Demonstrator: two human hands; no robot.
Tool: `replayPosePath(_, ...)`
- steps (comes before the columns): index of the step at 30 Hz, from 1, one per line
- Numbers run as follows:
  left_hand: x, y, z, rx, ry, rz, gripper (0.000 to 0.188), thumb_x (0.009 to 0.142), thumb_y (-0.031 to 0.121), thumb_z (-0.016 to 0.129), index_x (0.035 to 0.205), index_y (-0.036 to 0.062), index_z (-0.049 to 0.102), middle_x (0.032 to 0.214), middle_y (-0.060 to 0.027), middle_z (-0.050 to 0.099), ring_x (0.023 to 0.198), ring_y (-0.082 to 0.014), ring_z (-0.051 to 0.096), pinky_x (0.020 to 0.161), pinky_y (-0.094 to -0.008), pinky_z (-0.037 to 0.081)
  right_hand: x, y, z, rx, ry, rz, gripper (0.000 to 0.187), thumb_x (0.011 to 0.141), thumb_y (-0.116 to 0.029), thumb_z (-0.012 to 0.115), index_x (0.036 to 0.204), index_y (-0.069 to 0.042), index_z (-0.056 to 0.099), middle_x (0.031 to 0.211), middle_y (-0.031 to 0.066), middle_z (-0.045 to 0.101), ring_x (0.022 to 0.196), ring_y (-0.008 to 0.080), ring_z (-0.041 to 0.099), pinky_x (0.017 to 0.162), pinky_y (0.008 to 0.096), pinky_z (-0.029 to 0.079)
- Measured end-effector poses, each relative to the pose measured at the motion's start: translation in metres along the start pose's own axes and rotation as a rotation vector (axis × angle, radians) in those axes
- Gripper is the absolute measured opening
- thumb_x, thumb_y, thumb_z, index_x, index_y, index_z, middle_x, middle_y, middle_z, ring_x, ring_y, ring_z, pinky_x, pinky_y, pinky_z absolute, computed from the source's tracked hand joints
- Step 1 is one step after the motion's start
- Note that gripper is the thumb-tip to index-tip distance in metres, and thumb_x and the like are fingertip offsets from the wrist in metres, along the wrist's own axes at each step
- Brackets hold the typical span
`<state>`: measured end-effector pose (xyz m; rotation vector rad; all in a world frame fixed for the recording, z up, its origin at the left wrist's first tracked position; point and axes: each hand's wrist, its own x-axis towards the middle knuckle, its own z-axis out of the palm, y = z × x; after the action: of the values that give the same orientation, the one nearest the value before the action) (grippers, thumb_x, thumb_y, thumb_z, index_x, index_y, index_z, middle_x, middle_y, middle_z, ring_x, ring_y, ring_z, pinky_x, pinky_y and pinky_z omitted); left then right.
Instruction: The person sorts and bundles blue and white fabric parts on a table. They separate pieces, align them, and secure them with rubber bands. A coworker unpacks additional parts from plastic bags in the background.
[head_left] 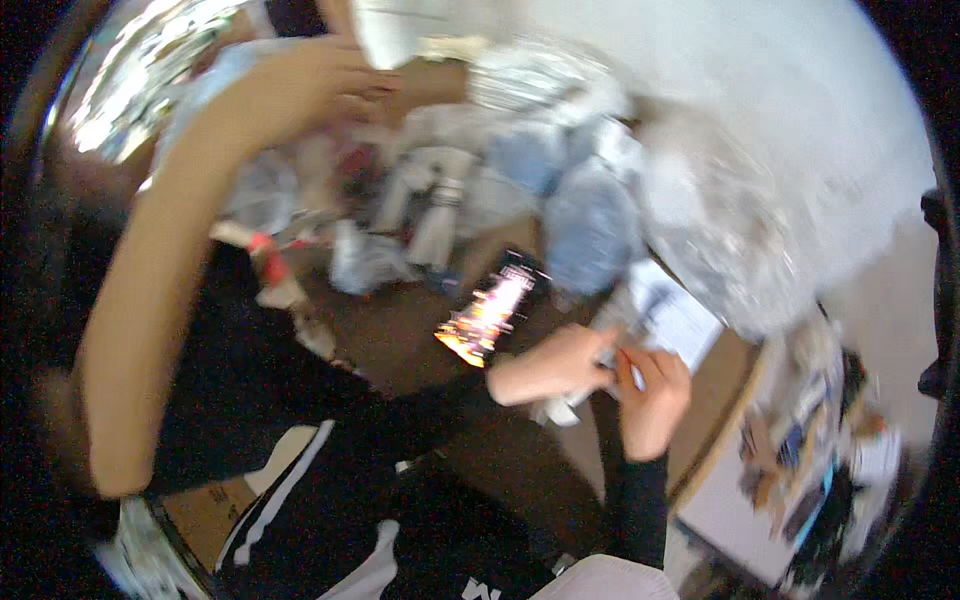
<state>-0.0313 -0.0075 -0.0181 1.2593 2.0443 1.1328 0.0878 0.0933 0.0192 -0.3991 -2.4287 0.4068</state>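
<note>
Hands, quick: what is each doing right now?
Left hand: closed on a small white object; too blurred to identify.
Right hand: fingers curled, pinching the same object; grip unclear.

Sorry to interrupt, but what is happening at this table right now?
A person's left hand and right hand meet over a small pale object, too blurred to identify, beside a lit phone on the brown table. Another person's bare arm reaches across a pile of plastic-wrapped items.
</note>
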Motion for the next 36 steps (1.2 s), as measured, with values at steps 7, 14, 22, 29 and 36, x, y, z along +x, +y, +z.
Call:
replayPosePath(7, 0.001, 0.005, 0.012, 0.018, 0.037, 0.158, 0.045, 0.079, 0.011, 0.061, 0.122, 0.0000, 0.049, 0.088, -0.0238, 0.065, 0.083, -0.0430, 0.064, 0.069, -0.0506, 0.051, -0.006, -0.008, 0.000, -0.097, -0.094, 0.079, 0.008, 0.072, -0.004, 0.065, 0.077, -0.002, 0.059, 0.078, 0.0122, 0.057, 0.078, 0.0294, 0.054, 0.073, 0.0393, 0.042)
replayPosePath(14, 0.007, -0.004, 0.016, -0.041, 0.034, 0.135, 0.049, 0.082, 0.015, 0.063, 0.126, -0.0003, 0.044, 0.090, -0.0236, 0.065, 0.083, -0.0423, 0.064, 0.069, -0.0503, 0.050, 0.000, 0.004, -0.020, 0.824, -0.150, 0.524, 0.005, 0.082, 0.000, 0.054, 0.083, 0.004, 0.052, 0.080, 0.0124, 0.051, 0.077, 0.0236, 0.049, 0.075, 0.0345, 0.041)
replayPosePath(22, 0.009, -0.001, 0.014, 0.011, 0.107, 0.104, 0.066, 0.075, 0.010, 0.066, 0.136, 0.0021, 0.041, 0.093, -0.0254, 0.065, 0.080, -0.0430, 0.064, 0.070, -0.0506, 0.051, -0.007, -0.005, 0.002, 0.071, -0.059, 0.238, 0.014, 0.076, -0.006, 0.069, 0.088, 0.001, 0.066, 0.078, 0.0115, 0.061, 0.072, 0.0286, 0.057, 0.067, 0.0415, 0.045)
replayPosePath(29, 0.009, -0.006, 0.022, 0.110, 0.174, 0.116, 0.065, 0.072, 0.009, 0.067, 0.133, 0.0024, 0.044, 0.087, -0.0255, 0.065, 0.078, -0.0437, 0.064, 0.069, -0.0514, 0.052, -0.010, -0.007, 0.012, -0.103, -0.006, 0.119, 0.009, 0.073, -0.007, 0.070, 0.079, -0.002, 0.064, 0.077, 0.0098, 0.062, 0.074, 0.0283, 0.059, 0.068, 0.0408, 0.047)
replayPosePath(36, 0.001, 0.015, 0.005, 0.039, 0.180, 0.078, 0.057, 0.074, 0.009, 0.066, 0.128, 0.0017, 0.048, 0.087, -0.0248, 0.065, 0.076, -0.0424, 0.064, 0.066, -0.0512, 0.051, -0.011, -0.011, 0.013, -0.039, 0.086, 0.090, 0.011, 0.073, -0.007, 0.070, 0.081, -0.002, 0.063, 0.080, 0.0098, 0.062, 0.077, 0.0283, 0.061, 0.066, 0.0407, 0.049)
